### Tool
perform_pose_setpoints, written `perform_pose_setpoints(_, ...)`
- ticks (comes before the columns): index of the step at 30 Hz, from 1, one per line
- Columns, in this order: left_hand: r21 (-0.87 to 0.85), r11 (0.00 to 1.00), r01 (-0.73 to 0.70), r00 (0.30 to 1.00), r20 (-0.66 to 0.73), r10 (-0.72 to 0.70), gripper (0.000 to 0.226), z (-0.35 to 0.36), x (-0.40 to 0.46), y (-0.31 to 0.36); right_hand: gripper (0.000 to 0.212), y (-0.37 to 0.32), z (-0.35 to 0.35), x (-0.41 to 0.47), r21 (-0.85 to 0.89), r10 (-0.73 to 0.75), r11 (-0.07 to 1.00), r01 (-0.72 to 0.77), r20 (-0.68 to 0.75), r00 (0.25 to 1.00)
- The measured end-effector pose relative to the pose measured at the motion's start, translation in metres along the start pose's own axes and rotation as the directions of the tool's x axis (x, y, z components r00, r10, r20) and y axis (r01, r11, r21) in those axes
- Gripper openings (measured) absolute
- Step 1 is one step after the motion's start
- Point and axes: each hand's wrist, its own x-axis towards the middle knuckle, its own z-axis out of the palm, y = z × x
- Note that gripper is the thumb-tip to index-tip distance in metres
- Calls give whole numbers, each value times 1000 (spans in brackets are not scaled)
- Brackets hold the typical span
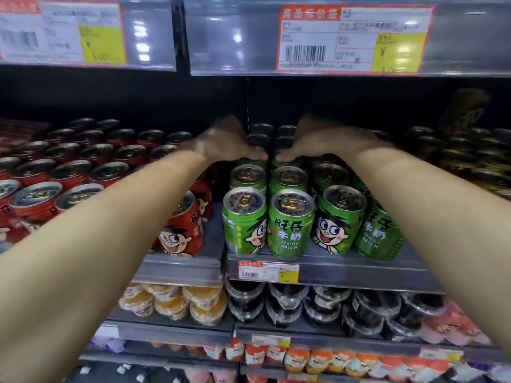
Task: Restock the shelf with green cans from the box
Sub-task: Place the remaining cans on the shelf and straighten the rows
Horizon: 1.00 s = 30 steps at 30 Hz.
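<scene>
Green cans [291, 222], red cans [181, 230]

Both hands reach deep among the green cans

The left hand [226, 143] and right hand [318, 142] lie palm down over green cans [290, 225] in the back rows of the shelf [331, 269]; whether the fingers grip any can cannot be told. Red cans [69, 172] fill the bay to the left. Orange cups [171, 299] and dark lidded cups [318, 302] sit on the shelf below, with price tags [354, 37] overhead

Both hands' fingers [257, 154] are blurred over the rear green cans [255, 139], so their grip is unclear.
</scene>
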Motion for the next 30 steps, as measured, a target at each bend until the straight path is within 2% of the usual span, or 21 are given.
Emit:
perform_pose_setpoints(6,-22,1000,7,999,42,-7,38,-1,3,2,61,-6,2,-2,-23,-32,999,33,19,999)
perform_pose_setpoints(9,25,1000,15,996,82,-17,43,-3,4,0,62,-10,4,-2,-65,-70,995,71,12,997)
perform_pose_setpoints(13,55,998,42,967,250,-55,54,-4,5,-3,56,-10,5,-3,-73,-80,994,80,3,997)
perform_pose_setpoints(18,16,1000,-7,981,192,3,42,-7,5,-3,47,-1,4,-3,16,-104,994,104,-9,995)
perform_pose_setpoints(21,38,999,-35,984,176,28,48,-16,8,0,46,2,-8,-1,69,-130,989,127,41,991)
perform_pose_setpoints(23,46,997,-58,986,158,50,49,-21,14,1,42,6,-13,6,125,-128,984,127,2,992)
perform_pose_setpoints(25,46,997,-55,995,82,51,49,-23,24,2,42,10,-13,16,174,-111,978,117,-44,993)
perform_pose_setpoints(27,50,997,-52,998,45,50,48,-19,33,4,40,11,-9,22,189,-97,977,101,-31,995)
perform_pose_setpoints(30,52,997,-58,997,63,54,49,-7,47,6,39,5,-4,30,168,-113,979,111,1,994)
